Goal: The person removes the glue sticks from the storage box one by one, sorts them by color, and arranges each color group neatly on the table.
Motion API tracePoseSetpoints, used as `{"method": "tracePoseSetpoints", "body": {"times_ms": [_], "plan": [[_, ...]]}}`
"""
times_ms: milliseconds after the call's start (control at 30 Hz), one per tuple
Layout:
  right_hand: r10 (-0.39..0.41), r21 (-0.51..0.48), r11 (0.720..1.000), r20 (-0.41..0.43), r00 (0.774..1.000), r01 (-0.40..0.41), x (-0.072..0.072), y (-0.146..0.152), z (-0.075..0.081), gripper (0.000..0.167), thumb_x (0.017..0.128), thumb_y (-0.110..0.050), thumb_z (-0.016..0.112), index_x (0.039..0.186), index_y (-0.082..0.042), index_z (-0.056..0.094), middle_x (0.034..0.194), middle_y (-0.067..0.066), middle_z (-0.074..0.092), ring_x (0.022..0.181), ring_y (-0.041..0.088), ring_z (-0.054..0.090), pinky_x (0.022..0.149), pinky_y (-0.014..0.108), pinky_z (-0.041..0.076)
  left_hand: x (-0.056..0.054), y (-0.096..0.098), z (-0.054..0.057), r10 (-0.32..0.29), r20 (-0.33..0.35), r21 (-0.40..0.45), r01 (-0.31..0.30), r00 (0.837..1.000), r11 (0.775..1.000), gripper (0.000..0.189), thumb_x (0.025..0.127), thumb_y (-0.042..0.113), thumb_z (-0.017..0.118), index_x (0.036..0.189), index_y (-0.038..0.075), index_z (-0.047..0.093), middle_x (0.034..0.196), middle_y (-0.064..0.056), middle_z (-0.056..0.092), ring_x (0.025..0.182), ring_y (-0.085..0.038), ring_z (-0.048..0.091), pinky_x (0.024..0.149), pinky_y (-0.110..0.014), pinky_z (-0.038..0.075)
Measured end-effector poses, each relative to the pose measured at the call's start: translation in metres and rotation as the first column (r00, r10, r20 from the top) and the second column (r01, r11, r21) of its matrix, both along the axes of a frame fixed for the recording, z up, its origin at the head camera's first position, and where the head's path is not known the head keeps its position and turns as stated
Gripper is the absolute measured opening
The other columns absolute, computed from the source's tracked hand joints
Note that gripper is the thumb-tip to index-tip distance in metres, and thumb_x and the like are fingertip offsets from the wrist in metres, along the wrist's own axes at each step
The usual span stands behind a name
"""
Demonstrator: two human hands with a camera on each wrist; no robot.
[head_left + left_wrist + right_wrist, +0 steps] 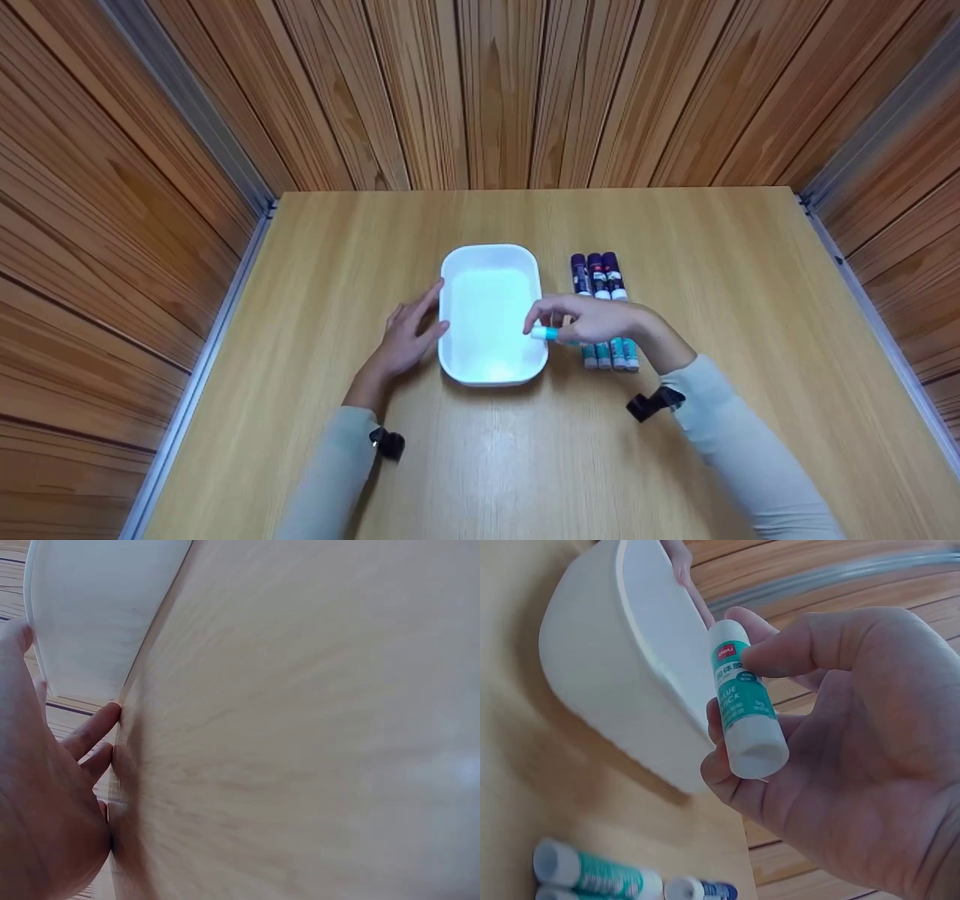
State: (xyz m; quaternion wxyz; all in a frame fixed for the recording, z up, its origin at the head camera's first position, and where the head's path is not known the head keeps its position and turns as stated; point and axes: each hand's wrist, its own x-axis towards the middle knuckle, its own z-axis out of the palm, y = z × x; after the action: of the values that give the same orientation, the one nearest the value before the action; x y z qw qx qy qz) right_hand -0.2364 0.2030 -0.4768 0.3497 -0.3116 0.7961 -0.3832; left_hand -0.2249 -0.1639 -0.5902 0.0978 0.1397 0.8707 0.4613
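My right hand (589, 318) pinches a white and teal glue stick (739, 690) between thumb and fingers, over the right rim of a white tub (493, 315). "Glue stick" is printed on its label. On the tub's left side, the thumb and a finger of my left hand (409, 337) touch the rim, while its other fingers rest on the table in the left wrist view. Nothing shows inside the tub. Right of it, partly hidden under my right hand, lie several teal glue sticks (617, 352) and a row of dark purple-capped sticks (598, 274).
The light wooden table (480, 465) carries the tub near its middle. Wood-plank walls (495, 90) close in the back and both sides, with grey metal rails (202, 367) along the table's side edges. A small black camera sits on each wrist.
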Motion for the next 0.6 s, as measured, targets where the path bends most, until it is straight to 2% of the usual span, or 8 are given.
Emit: {"method": "tracePoseSetpoints", "body": {"times_ms": [200, 367, 600], "plan": [[-0.015, -0.029, 0.999, -0.061, 0.998, 0.013, 0.002, 0.021, -0.004, 0.036, 0.107, -0.001, 0.055, 0.139, -0.007, 0.071, 0.136, 0.017, 0.071, 0.121, 0.029, 0.061, 0.106, 0.046, 0.051, 0.000, 0.000, -0.001, -0.002, 0.006, 0.005, 0.002, 1.000, 1.000, 0.076, 0.116, 0.048, 0.058, 0.181, 0.038, 0.021, 0.187, 0.001, 0.036, 0.178, -0.029, 0.026, 0.142, -0.069, -0.008], [-0.059, -0.003, 0.998, -0.062, 0.996, 0.059, 0.007, 0.041, -0.007, 0.036, 0.107, -0.002, 0.056, 0.140, -0.006, 0.069, 0.143, 0.017, 0.068, 0.129, 0.031, 0.061, 0.110, 0.047, 0.050, -0.001, 0.000, 0.000, 0.002, 0.006, 0.000, -0.002, 1.000, 1.000, 0.076, 0.116, 0.049, 0.057, 0.181, 0.038, 0.021, 0.187, 0.001, 0.035, 0.178, -0.028, 0.026, 0.143, -0.069, -0.007], [-0.111, 0.012, 0.994, -0.060, 0.992, 0.112, 0.017, 0.069, -0.016, 0.037, 0.109, -0.001, 0.054, 0.143, -0.006, 0.067, 0.150, 0.017, 0.064, 0.140, 0.037, 0.056, 0.121, 0.062, 0.046, -0.002, 0.000, 0.000, -0.005, 0.011, 0.007, 0.005, 1.000, 1.000, 0.075, 0.117, 0.045, 0.057, 0.181, 0.038, 0.020, 0.188, 0.002, 0.033, 0.179, -0.027, 0.023, 0.142, -0.069, -0.009]]}}
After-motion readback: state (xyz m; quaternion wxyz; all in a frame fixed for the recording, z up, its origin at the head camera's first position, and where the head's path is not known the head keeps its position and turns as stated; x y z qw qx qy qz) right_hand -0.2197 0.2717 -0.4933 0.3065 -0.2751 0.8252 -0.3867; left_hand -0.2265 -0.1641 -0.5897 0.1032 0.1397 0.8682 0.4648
